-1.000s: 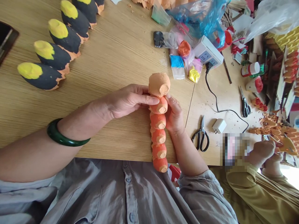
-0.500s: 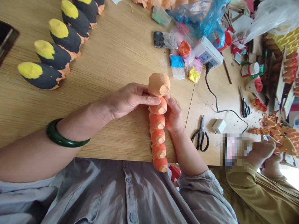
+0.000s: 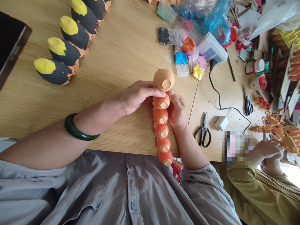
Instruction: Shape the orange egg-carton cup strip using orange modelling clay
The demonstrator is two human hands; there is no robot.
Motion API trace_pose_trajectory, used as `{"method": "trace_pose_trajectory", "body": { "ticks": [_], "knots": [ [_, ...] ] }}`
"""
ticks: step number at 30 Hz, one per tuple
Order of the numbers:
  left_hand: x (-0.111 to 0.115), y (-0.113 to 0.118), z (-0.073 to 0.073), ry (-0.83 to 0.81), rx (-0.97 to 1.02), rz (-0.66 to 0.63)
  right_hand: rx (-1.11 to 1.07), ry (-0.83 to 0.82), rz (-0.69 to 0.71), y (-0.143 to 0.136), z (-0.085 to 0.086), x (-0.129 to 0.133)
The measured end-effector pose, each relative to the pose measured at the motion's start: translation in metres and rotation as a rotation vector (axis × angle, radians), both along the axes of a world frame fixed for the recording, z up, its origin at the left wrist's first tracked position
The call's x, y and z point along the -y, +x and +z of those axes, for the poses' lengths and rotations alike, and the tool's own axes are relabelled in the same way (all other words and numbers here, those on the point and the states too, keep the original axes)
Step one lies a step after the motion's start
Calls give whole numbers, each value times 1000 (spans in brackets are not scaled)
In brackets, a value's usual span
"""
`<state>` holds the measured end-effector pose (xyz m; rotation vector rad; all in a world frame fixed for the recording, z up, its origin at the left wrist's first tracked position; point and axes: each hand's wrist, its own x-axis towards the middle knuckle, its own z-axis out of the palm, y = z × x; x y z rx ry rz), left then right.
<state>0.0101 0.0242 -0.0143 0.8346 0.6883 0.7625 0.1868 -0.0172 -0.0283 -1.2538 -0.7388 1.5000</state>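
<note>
Clearly, both grips are closed: left hand (image 3: 138,97) and right hand (image 3: 177,111) pinch the knobbly orange strip (image 3: 161,129) just below its peach end-piece (image 3: 164,78), probably to steady that joint, while its other end reaches past the near edge of the bench (image 3: 110,72).

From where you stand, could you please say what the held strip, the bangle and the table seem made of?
Strip: probably moulded paper pulp, perhaps foam, partly painted matt orange; its tan patches look rough.
Bangle: jade, glass or plastic, polished; dark green with bright highlights.
Table: wood or laminate, low sheen; grain shows.
</note>
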Motion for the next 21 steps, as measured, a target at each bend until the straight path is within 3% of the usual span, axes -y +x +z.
{"method": "trace_pose_trajectory", "body": {
  "ticks": [5,12,21],
  "knots": [
    [6,7,-4,10,-13,106,10,24,-23,-1,0,-1],
    [-1,8,-3,-49,219,-46,-46,-54,-83,8,4,-12],
    [6,11,-11,-20,203,3,-129,-107,-163,6,7,-9]
  ]
}}
